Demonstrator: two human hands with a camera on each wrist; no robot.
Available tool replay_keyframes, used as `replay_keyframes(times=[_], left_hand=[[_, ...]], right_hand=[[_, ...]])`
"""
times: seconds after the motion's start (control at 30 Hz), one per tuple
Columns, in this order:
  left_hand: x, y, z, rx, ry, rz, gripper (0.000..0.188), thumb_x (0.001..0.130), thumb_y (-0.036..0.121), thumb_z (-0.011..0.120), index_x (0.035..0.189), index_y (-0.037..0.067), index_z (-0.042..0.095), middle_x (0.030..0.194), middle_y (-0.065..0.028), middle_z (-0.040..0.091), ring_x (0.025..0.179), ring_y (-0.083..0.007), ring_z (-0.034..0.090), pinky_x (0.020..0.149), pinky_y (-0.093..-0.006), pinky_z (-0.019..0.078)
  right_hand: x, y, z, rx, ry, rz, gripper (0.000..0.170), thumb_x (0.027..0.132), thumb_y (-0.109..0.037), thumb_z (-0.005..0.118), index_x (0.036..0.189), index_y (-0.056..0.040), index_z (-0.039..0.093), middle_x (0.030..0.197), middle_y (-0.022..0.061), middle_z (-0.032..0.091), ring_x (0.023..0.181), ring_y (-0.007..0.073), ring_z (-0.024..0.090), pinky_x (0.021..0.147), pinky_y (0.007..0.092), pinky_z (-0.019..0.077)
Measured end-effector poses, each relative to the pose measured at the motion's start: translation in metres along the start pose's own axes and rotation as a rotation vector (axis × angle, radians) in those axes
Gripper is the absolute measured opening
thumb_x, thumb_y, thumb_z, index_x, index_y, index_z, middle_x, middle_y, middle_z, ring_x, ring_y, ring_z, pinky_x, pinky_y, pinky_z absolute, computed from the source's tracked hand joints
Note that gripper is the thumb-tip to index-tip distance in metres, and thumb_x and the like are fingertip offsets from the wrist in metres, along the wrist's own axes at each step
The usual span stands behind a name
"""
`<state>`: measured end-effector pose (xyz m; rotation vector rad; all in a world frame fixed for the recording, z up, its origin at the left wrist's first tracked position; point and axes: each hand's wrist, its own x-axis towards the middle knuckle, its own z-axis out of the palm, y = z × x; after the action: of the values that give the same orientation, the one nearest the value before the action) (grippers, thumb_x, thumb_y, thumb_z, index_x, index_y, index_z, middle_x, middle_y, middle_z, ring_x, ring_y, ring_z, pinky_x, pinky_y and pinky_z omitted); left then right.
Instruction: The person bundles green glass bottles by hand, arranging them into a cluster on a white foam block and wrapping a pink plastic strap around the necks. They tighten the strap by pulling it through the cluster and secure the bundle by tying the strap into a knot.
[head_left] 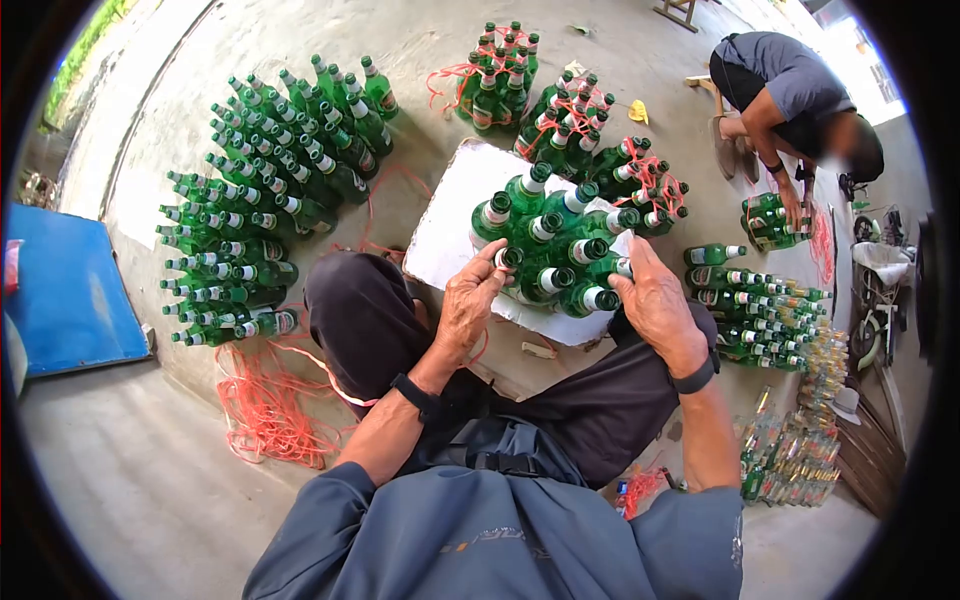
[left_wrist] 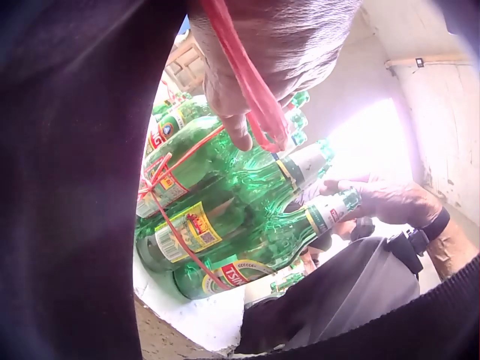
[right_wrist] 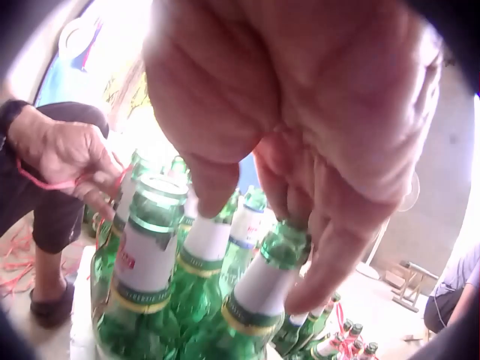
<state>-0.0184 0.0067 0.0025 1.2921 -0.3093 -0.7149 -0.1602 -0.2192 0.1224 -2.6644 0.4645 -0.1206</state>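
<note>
A cluster of green bottles (head_left: 545, 240) stands upright on a white block (head_left: 440, 215) between the knees. Red string (left_wrist: 174, 225) runs around the bottle bodies in the left wrist view. My left hand (head_left: 470, 305) (left_wrist: 281, 56) is at the cluster's near left side, fingers curled beside a bottle neck (head_left: 508, 258), with thicker pink string (left_wrist: 244, 71) across it and bunched at its fingers. On the right side, my right hand (head_left: 658, 305) (right_wrist: 300, 112) grips a bottle neck (right_wrist: 285, 244) between fingers and thumb. The cluster's far side is partly hidden.
Many green bottles (head_left: 250, 215) stand at left, above a pile of red string (head_left: 270, 405). String-tied bundles (head_left: 500, 85) stand beyond the block. Another person (head_left: 790, 90) bends over bottles at right, near more rows (head_left: 750, 310). A blue board (head_left: 75, 295) lies far left.
</note>
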Motion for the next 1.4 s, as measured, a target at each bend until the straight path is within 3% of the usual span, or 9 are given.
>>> replay_keyframes(times=[0.27, 0.37, 0.53, 0.7, 0.8, 0.87, 0.97, 1.13, 1.4], left_hand=[[0.000, -0.004, -0.003, 0.025, -0.004, -0.035, 0.029, 0.103, 0.008, 0.057, 0.124, -0.009, 0.064, 0.141, -0.0129, 0.059, 0.100, -0.0167, 0.068, 0.092, -0.0313, 0.0557], [0.001, -0.006, -0.005, 0.052, -0.014, -0.046, 0.022, 0.102, 0.009, 0.057, 0.105, -0.012, 0.064, 0.145, -0.0131, 0.058, 0.101, -0.0162, 0.067, 0.092, -0.0291, 0.0521], [0.001, -0.003, -0.001, 0.023, -0.010, -0.046, 0.036, 0.103, 0.008, 0.055, 0.135, -0.007, 0.059, 0.129, -0.0097, 0.065, 0.103, -0.0172, 0.067, 0.094, -0.0297, 0.0542], [0.001, -0.001, 0.000, -0.012, -0.010, -0.051, 0.040, 0.103, 0.006, 0.054, 0.142, -0.005, 0.056, 0.124, -0.0086, 0.067, 0.105, -0.0170, 0.066, 0.096, -0.0310, 0.0552], [0.001, -0.002, 0.000, 0.020, -0.010, -0.039, 0.040, 0.104, 0.011, 0.056, 0.142, -0.002, 0.057, 0.122, -0.0070, 0.068, 0.099, -0.0149, 0.068, 0.086, -0.0263, 0.0520], [0.000, -0.004, -0.001, 0.000, -0.023, -0.023, 0.041, 0.104, 0.011, 0.056, 0.144, 0.000, 0.056, 0.119, -0.0066, 0.069, 0.099, -0.0149, 0.068, 0.085, -0.0262, 0.0518], [0.002, -0.007, -0.004, -0.002, -0.027, -0.024, 0.041, 0.105, 0.011, 0.056, 0.144, 0.000, 0.056, 0.119, -0.0071, 0.070, 0.099, -0.0154, 0.068, 0.086, -0.0266, 0.0523], [0.001, -0.003, 0.002, -0.017, -0.009, -0.029, 0.041, 0.105, 0.011, 0.055, 0.144, -0.001, 0.056, 0.121, -0.0078, 0.069, 0.102, -0.0165, 0.068, 0.090, -0.0289, 0.0539], [0.002, -0.006, 0.001, 0.000, -0.017, -0.018, 0.043, 0.104, 0.011, 0.056, 0.145, -0.001, 0.054, 0.115, -0.0058, 0.068, 0.099, -0.0142, 0.066, 0.092, -0.0286, 0.0548]], right_hand=[[-0.007, 0.015, -0.009, 0.096, -0.010, 0.021, 0.026, 0.086, -0.001, 0.067, 0.106, 0.0080, 0.053, 0.099, 0.0345, 0.062, 0.098, 0.0519, 0.061, 0.080, 0.0550, 0.0492], [-0.010, 0.041, 0.007, 0.017, 0.004, -0.004, 0.025, 0.085, 0.001, 0.067, 0.104, 0.0041, 0.052, 0.089, 0.0301, 0.063, 0.087, 0.0517, 0.058, 0.074, 0.0558, 0.0452], [-0.001, 0.046, 0.008, 0.037, 0.020, -0.055, 0.020, 0.084, 0.001, 0.067, 0.086, 0.0031, 0.047, 0.076, 0.0326, 0.060, 0.080, 0.0528, 0.061, 0.069, 0.0561, 0.0474], [-0.010, 0.038, 0.007, 0.176, 0.053, 0.070, 0.028, 0.090, -0.015, 0.070, 0.092, 0.0084, 0.055, 0.079, 0.0323, 0.062, 0.084, 0.0458, 0.068, 0.070, 0.0501, 0.0496], [-0.013, 0.057, 0.003, 0.652, -0.111, 0.324, 0.054, 0.098, -0.028, 0.070, 0.137, 0.0056, 0.055, 0.095, 0.0187, 0.075, 0.079, 0.0340, 0.070, 0.070, 0.0460, 0.0507], [-0.013, 0.082, 0.009, 0.901, -0.144, 0.580, 0.085, 0.100, -0.061, 0.054, 0.154, 0.0027, 0.040, 0.141, 0.0225, 0.058, 0.128, 0.0336, 0.055, 0.103, 0.0474, 0.0429], [-0.012, 0.103, 0.031, 1.271, 0.051, 0.817, 0.104, 0.094, -0.083, 0.032, 0.158, -0.0011, 0.034, 0.168, 0.0258, 0.016, 0.157, 0.0376, 0.013, 0.125, 0.0537, 0.0107], [0.004, 0.129, 0.149, 1.446, 0.087, 0.674, 0.105, 0.093, -0.081, 0.043, 0.158, 0.0002, 0.033, 0.166, 0.0160, 0.031, 0.153, 0.0278, 0.024, 0.124, 0.0454, 0.0154], [0.007, 0.085, 0.118, 1.376, 0.183, 0.965, 0.096, 0.095, -0.077, 0.043, 0.160, -0.0065, 0.032, 0.165, 0.0156, 0.033, 0.150, 0.0318, 0.026, 0.122, 0.0500, 0.0157]])
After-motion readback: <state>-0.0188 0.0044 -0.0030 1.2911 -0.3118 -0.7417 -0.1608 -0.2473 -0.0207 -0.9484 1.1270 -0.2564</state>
